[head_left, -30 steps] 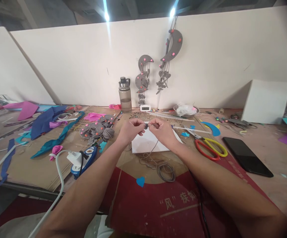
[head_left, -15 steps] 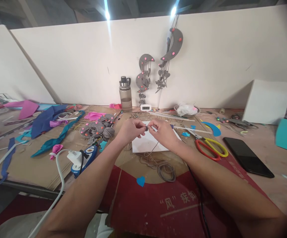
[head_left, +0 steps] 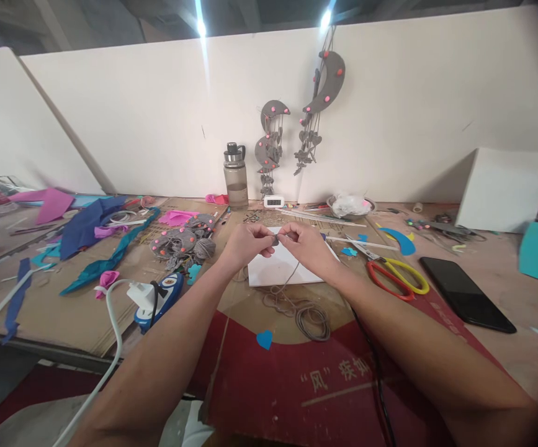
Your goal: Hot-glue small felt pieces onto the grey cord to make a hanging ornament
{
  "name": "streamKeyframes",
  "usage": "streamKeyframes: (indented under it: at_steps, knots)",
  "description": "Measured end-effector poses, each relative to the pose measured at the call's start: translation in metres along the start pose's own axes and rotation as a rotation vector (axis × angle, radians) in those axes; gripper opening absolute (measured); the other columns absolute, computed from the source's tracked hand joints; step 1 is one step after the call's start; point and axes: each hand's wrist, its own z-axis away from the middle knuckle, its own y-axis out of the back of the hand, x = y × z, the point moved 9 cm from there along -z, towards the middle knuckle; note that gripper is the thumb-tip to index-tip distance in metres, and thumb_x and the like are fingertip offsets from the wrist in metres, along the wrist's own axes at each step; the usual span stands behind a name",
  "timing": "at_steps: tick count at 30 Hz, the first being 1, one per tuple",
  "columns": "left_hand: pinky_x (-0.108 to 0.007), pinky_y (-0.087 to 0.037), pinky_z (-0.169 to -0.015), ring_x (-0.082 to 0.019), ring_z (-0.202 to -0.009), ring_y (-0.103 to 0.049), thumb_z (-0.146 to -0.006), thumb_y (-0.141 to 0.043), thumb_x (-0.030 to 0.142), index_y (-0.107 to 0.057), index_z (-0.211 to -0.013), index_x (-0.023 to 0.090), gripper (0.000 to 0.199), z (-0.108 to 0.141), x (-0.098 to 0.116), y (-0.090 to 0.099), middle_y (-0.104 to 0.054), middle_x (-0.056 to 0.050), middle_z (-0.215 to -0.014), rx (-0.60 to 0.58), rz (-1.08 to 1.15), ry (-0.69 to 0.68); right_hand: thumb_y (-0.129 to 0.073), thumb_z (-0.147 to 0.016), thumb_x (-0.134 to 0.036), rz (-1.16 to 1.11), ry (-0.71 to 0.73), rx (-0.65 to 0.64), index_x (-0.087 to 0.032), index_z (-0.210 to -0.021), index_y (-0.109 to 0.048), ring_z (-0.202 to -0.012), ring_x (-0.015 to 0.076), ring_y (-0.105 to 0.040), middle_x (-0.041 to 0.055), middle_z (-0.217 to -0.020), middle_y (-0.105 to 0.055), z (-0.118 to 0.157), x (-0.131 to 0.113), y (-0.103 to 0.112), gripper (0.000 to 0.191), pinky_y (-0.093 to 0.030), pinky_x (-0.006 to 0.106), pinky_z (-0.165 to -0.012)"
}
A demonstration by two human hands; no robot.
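Observation:
My left hand (head_left: 250, 246) and my right hand (head_left: 303, 246) meet above a white sheet (head_left: 269, 270). Between their fingertips is a small dark grey piece (head_left: 275, 239), pinched from both sides; its exact shape is too small to tell. A thin grey cord (head_left: 313, 320) runs down from my right hand's fingers and lies loosely coiled on the cardboard in front of the sheet. Nearer to me, a blue heart cutout (head_left: 264, 339) lies on the red part of the cardboard.
Red and yellow-handled scissors (head_left: 392, 279) and a black phone (head_left: 466, 295) lie right. A blue power strip (head_left: 159, 301) with white cable and grey pom-decorated pieces (head_left: 180, 241) are left. A bottle (head_left: 236, 180) stands behind; grey moon ornaments (head_left: 334, 81) hang against the board.
Both hands keep nearly the same place and pinch. The fingers of my right hand have shifted slightly around the small grey piece.

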Motion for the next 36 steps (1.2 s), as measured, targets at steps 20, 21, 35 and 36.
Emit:
streamKeyframes:
  at_steps: [20,21,35,36]
  knots:
    - [-0.023,-0.039,-0.056,-0.012,-0.056,-0.053,-0.068,-0.056,0.018,-0.064,-0.064,0.017,0.009,0.003,0.025,0.02,-0.063,-0.001,-0.062,0.24,-0.586,-0.266,-0.05,-0.084,-0.026,0.137,0.062,-0.113,-0.016,-0.086,-0.065,-0.071,0.0121,-0.052,0.0026,-0.08,-0.064,0.001,-0.011,-0.005,0.019,-0.036,0.025,-0.066]
    - [-0.023,-0.039,-0.058,-0.012,-0.057,-0.053,-0.068,-0.055,0.018,-0.064,-0.064,0.017,0.009,0.002,0.025,0.028,-0.064,-0.001,-0.062,0.291,-0.628,-0.269,-0.049,-0.084,-0.027,0.138,0.046,-0.136,-0.016,-0.085,-0.066,-0.07,0.0122,-0.052,0.0024,-0.079,-0.064,0.0,-0.012,-0.003,0.02,-0.035,0.025,-0.065]
    - [-0.022,-0.037,-0.046,-0.011,-0.046,-0.05,-0.067,-0.056,0.029,-0.066,-0.069,0.016,0.016,-0.002,-0.029,0.114,-0.063,-0.002,-0.058,0.628,-0.258,0.025,-0.054,-0.088,-0.042,-0.452,0.041,-0.1,-0.019,-0.091,-0.065,-0.05,0.0073,-0.036,-0.004,-0.058,-0.042,0.033,-0.087,0.088,0.026,-0.032,0.022,-0.047]
    - [-0.021,-0.036,-0.045,-0.01,-0.045,-0.05,-0.066,-0.057,0.029,-0.066,-0.07,0.016,0.017,-0.002,-0.031,0.116,-0.063,-0.002,-0.058,0.642,-0.212,0.024,-0.053,-0.089,-0.04,-0.443,0.117,-0.109,-0.019,-0.092,-0.066,-0.052,0.0079,-0.04,-0.0026,-0.062,-0.047,0.04,-0.101,0.092,0.024,-0.035,0.023,-0.05]
